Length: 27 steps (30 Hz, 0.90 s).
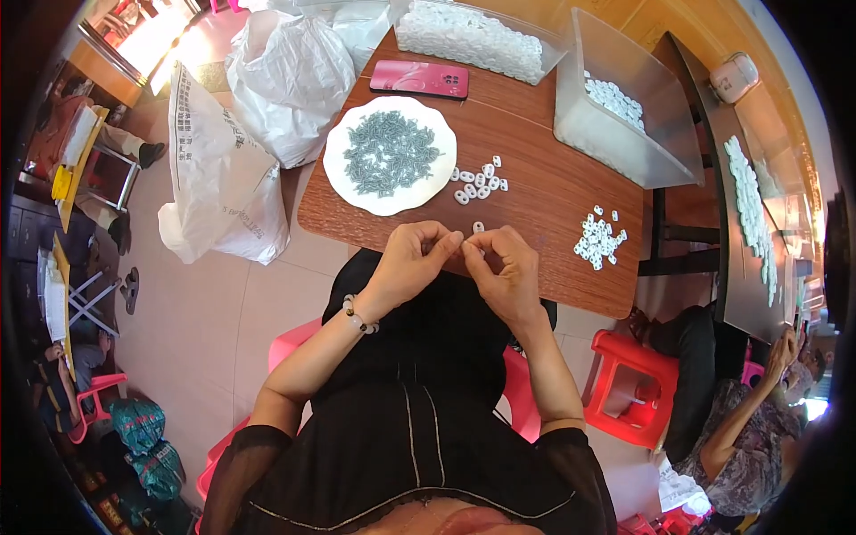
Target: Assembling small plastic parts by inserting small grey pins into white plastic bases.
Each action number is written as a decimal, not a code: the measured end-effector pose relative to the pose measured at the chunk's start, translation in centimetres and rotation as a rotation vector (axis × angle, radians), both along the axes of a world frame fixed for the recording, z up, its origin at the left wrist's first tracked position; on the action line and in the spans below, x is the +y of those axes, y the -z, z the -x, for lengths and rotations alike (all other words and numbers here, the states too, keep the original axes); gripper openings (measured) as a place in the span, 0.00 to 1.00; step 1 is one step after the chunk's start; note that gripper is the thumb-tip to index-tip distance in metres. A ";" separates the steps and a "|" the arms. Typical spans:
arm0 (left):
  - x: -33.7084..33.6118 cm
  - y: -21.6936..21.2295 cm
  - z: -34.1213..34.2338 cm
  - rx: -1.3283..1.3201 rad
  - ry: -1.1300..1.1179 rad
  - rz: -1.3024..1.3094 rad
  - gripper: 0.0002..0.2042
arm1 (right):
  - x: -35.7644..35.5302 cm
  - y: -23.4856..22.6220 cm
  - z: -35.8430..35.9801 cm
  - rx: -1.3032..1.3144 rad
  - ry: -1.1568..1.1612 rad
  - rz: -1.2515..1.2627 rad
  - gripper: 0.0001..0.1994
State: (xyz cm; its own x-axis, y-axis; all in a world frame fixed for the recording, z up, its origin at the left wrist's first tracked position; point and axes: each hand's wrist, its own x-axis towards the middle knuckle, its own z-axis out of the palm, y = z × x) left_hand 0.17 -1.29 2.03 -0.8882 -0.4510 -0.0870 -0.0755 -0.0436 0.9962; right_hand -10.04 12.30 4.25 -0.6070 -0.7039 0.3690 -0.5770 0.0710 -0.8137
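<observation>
Wooden table (553, 192) bearing a white plate of grey screws (390, 153) at far left. Left hand (412, 259) and right hand (502, 267) meeting at the near edge, fingertips pinching together on a tiny white piece (465, 246), barely visible.

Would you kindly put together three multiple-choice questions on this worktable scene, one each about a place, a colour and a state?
1. Where does the round white plate of small grey screws lie?
A. on the brown wooden table
B. on the floor
C. on a red stool

2. What colour is the flat phone behind the plate?
A. green
B. pinkish red
C. yellow

3. How do the left hand and right hand stand?
A. flat on the table
B. far apart
C. fingertips pinched together at the table's near edge

Answers: 1 A, the plate rests on the tabletop; 2 B, its back shows pinkish red; 3 C, both hands meet fingertip to fingertip.
</observation>
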 end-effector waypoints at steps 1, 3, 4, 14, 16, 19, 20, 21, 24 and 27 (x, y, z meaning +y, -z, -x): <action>0.1 0.2 0.1 -0.004 0.011 0.031 0.14 | 0.3 0.2 -0.1 -0.053 0.016 -0.034 0.02; 0.3 0.3 0.3 -0.008 0.026 0.062 0.14 | 0.6 0.2 -0.2 -0.120 0.036 -0.010 0.02; 0.3 0.2 0.3 -0.017 0.050 0.059 0.14 | 0.7 0.3 -0.2 -0.186 0.052 0.015 0.02; 0.9 -0.7 0.3 -0.058 0.056 -0.163 0.14 | 1.1 0.4 0.3 -0.025 0.020 0.013 0.02; 0.9 -0.6 0.2 -0.058 0.057 -0.236 0.13 | 1.1 0.4 0.5 0.039 0.029 0.048 0.02; 1.1 -0.4 0.0 -0.055 0.050 -0.390 0.11 | 1.1 -0.1 0.3 0.084 0.032 0.046 0.03; 1.1 -0.3 0.0 -0.057 0.043 -0.474 0.10 | 1.1 0.0 0.3 0.081 0.032 0.044 0.03; 1.1 -0.1 -0.1 -0.059 0.042 -0.476 0.10 | 1.0 0.1 0.4 0.091 0.026 0.046 0.03; 1.1 0.3 -0.2 -0.084 0.037 -0.559 0.09 | 1.2 0.2 0.6 0.105 0.006 0.025 0.03; 1.1 0.2 -0.2 -0.058 0.019 -0.611 0.09 | 1.4 0.6 0.4 -0.001 0.026 0.017 0.04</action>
State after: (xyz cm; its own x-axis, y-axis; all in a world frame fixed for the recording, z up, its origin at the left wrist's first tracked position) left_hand 0.39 -0.17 1.86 -0.8816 -0.2888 -0.3734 -0.1350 -0.6038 0.7856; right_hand -10.46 13.73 3.62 -0.6255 -0.6813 0.3802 -0.5742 0.0721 -0.8155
